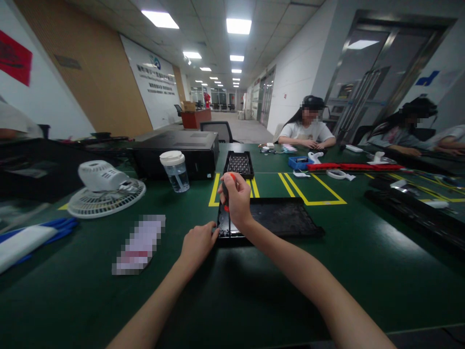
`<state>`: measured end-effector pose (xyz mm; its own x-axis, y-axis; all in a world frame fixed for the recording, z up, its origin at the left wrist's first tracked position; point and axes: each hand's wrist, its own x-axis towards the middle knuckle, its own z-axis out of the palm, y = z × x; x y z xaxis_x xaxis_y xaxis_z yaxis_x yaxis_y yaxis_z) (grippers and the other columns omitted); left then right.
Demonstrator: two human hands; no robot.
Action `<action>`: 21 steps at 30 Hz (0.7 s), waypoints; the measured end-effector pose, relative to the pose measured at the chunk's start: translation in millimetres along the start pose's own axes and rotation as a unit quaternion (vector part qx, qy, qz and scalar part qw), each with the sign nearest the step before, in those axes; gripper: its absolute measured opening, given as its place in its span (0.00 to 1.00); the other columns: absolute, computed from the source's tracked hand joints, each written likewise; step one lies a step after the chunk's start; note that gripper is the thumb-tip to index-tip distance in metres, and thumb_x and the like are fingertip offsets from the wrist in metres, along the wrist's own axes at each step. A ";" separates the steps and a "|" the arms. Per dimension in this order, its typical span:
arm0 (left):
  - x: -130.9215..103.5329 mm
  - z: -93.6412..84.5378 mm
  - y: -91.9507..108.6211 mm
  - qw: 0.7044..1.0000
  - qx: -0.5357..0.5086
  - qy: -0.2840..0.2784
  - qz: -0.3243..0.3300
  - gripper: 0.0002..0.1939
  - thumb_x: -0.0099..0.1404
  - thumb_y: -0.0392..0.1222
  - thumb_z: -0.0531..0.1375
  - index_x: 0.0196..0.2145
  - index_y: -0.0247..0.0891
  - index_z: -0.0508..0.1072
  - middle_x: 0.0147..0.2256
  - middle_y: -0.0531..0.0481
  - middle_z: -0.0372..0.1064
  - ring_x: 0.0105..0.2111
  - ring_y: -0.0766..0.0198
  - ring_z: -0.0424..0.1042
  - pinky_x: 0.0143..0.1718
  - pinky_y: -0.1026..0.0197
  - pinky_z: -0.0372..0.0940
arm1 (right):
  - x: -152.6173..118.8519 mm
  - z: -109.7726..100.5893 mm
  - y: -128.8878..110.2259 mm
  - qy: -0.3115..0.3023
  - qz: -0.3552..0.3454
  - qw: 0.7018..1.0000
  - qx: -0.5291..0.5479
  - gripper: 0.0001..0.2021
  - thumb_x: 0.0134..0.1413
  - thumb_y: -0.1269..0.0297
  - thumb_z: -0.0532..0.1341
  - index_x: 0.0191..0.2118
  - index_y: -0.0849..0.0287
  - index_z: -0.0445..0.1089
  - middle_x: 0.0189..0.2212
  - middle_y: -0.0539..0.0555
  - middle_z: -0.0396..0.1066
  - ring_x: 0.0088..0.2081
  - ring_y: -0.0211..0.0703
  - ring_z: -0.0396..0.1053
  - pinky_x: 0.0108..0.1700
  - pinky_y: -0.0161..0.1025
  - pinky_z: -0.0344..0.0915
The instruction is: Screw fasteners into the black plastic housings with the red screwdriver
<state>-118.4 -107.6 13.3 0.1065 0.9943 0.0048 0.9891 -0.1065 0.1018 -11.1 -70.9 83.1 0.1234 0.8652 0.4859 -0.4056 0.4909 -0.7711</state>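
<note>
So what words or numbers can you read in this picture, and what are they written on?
None can be read.
White wall sign: rows of dark letters under a logo, too small and blurred.
Red banner on the left wall: dark marks, too blurred.
Blue mark on the right wall: a shape, no readable letters.
Flat thing beside the left hand: blurred out.
Right hand holds a screwdriver: no text visible.

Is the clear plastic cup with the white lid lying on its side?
No, the clear plastic cup with the white lid stands upright on the green table.

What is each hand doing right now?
Left hand: fingers rest on the black panel's near corner, holding nothing.
Right hand: closed around an upright screwdriver.
</note>
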 end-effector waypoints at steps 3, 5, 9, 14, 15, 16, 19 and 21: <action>-0.5 -0.4 0.0 1.000 -0.002 0.003 0.000 0.17 0.65 0.50 0.47 0.45 0.43 0.69 0.35 0.44 0.74 0.37 0.57 0.73 0.37 0.60 0.63 | -2.6 2.3 -0.2 0.016 -0.007 1.000 -0.015 0.11 0.52 0.55 0.56 0.30 0.58 0.63 0.18 0.44 0.59 0.14 0.26 0.53 0.15 0.27 0.49; -0.8 -0.8 0.0 1.000 -0.002 0.003 0.005 0.17 0.65 0.49 0.47 0.44 0.43 0.69 0.34 0.45 0.74 0.37 0.57 0.73 0.36 0.60 0.64 | -4.7 3.6 -1.2 0.026 -0.010 0.999 -0.030 0.11 0.52 0.55 0.56 0.30 0.58 0.62 0.18 0.44 0.59 0.14 0.26 0.53 0.15 0.27 0.49; -1.2 -0.9 -0.3 1.000 0.004 0.006 0.010 0.17 0.65 0.49 0.47 0.44 0.43 0.70 0.34 0.44 0.74 0.36 0.56 0.73 0.35 0.59 0.64 | -7.5 4.7 -2.9 0.035 -0.015 0.998 -0.052 0.11 0.52 0.54 0.56 0.30 0.58 0.62 0.19 0.44 0.59 0.15 0.27 0.53 0.16 0.27 0.50; -0.9 -0.2 -0.4 1.000 0.004 0.000 0.000 0.17 0.64 0.49 0.47 0.44 0.44 0.69 0.34 0.44 0.74 0.36 0.56 0.73 0.37 0.59 0.64 | -7.6 5.3 -1.6 0.044 -0.022 0.997 -0.065 0.11 0.53 0.54 0.56 0.30 0.58 0.62 0.19 0.44 0.60 0.15 0.27 0.53 0.16 0.28 0.50; -0.8 -0.2 -0.2 1.000 0.002 -0.002 -0.001 0.17 0.64 0.49 0.47 0.45 0.44 0.69 0.34 0.44 0.74 0.37 0.56 0.73 0.37 0.59 0.64 | -7.5 5.8 -1.0 0.045 -0.023 0.996 -0.068 0.11 0.53 0.54 0.55 0.30 0.57 0.62 0.19 0.44 0.60 0.15 0.27 0.53 0.16 0.28 0.50; -0.7 -0.3 -0.1 1.000 0.001 -0.003 -0.002 0.17 0.65 0.49 0.47 0.45 0.44 0.69 0.35 0.44 0.74 0.37 0.56 0.73 0.37 0.59 0.64 | -7.5 6.4 -0.3 0.046 -0.023 0.996 -0.070 0.11 0.53 0.54 0.55 0.30 0.57 0.62 0.19 0.44 0.59 0.15 0.27 0.53 0.16 0.28 0.50; -0.6 -1.3 0.2 1.000 -0.002 -0.003 -0.003 0.17 0.65 0.49 0.47 0.45 0.44 0.69 0.34 0.44 0.74 0.37 0.56 0.73 0.38 0.59 0.63 | -7.9 8.5 1.5 0.053 -0.024 0.995 -0.077 0.12 0.53 0.53 0.55 0.30 0.57 0.62 0.20 0.45 0.59 0.15 0.28 0.53 0.16 0.28 0.51; -0.8 -2.3 0.3 1.000 -0.004 -0.003 0.000 0.17 0.65 0.49 0.47 0.45 0.43 0.69 0.34 0.44 0.74 0.36 0.56 0.73 0.37 0.59 0.64 | -8.3 9.6 1.8 0.059 -0.024 0.995 -0.080 0.12 0.53 0.53 0.56 0.30 0.57 0.62 0.20 0.45 0.59 0.16 0.28 0.53 0.17 0.28 0.50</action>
<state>-118.4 -108.4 15.6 0.1068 0.9943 -0.0016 0.9883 -0.1060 0.1099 -21.6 -78.1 81.6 0.2489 0.8412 0.4800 -0.2475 0.5344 -0.8082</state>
